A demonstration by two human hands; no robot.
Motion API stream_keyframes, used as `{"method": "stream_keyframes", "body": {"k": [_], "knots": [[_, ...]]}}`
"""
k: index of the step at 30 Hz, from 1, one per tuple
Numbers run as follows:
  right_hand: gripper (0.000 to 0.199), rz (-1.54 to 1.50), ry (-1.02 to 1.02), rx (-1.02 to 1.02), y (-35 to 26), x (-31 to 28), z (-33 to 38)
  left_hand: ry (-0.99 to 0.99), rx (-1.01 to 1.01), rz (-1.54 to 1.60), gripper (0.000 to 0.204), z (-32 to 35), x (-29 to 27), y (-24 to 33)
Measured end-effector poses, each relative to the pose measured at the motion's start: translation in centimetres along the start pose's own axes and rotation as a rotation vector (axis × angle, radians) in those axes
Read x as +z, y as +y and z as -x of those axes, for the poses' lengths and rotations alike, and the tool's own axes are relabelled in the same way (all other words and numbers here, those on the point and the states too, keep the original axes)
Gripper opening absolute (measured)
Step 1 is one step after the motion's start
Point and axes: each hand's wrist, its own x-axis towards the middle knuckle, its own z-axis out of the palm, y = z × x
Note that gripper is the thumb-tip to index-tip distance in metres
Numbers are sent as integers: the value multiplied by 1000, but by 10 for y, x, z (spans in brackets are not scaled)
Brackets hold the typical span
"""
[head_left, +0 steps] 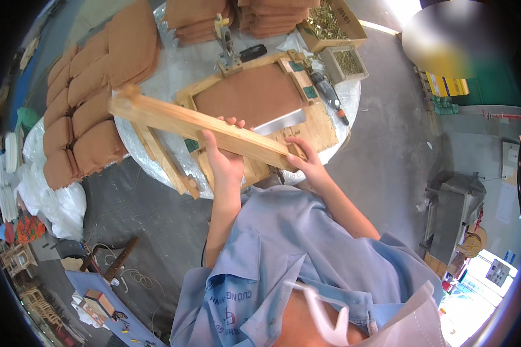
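A long pale wooden rail (pixel 197 125) slants across in front of me, its far-left end raised higher. Around its middle, from beneath, my left hand (pixel 227 159) is closed, with fingertips showing over the far edge. My right hand (pixel 308 161) grips the rail's right end with thumb and fingers. Behind the rail lies a wooden jig (pixel 324 130) with green pads, and a brown fabric panel (pixel 246 92) sits inside it. A shiny metal strip (pixel 281 122) rests along the panel's near edge. At the jig's far side stands a toggle clamp (pixel 228 52).
The round table carries brown cushions (pixel 92 87) at left and stacked brown fabric pieces (pixel 194 17) at the back. Right of the jig lies a power screwdriver (pixel 327 92). Beyond it are a cardboard box (pixel 350 29) of metal fasteners and a smaller bin (pixel 344 62) of hardware.
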Motion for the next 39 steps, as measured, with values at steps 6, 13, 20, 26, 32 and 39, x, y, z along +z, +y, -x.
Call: {"method": "stream_keyframes", "body": {"k": [6, 13, 20, 26, 32, 39], "knots": [[64, 270, -101, -83, 11, -34, 23, 39, -37, 131, 84, -19, -22, -6], [97, -94, -105, -394, -80, -13, -9, -596, -459, -370, 82, -88, 45, 32], [72, -371, -139, -320, -59, -10, -71, -547, -1193, -827, 77, -81, 4, 3], [54, -711, 297, 80, 45, -4, -51, -663, -674, -1537, 93, -48, -62, -39], [67, -643, 471, 201, 78, -10, -93, -611, -29, -2069, 63, -39, -88, -84], [67, -688, 443, 324, 90, -33, -111, -758, -74, -2342, 58, -87, -58, -81]]}}
